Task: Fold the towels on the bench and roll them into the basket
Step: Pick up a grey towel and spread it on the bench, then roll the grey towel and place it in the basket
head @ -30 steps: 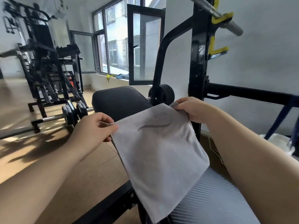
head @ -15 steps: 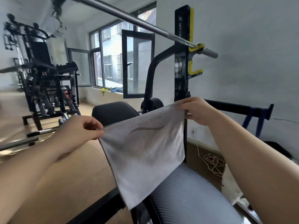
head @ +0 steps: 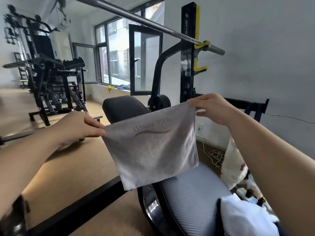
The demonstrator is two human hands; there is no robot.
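Light grey rectangular cloth towel [head: 151, 150], printed YOGA FITNESS upside down, hung in the air over the grey ribbed padded desk [head: 192, 189]. Left hand [head: 80, 126] pinched its upper left corner; right hand [head: 211, 108] pinched the upper right. A second before it draped lower, against the desk; now it was raised and stretched taut, judged squared up for another fold. No basket was in view, so contents unknown.

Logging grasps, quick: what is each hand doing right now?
Left hand: pinches a top corner of the grey printed cloth towel.
Right hand: pinches its other top corner.
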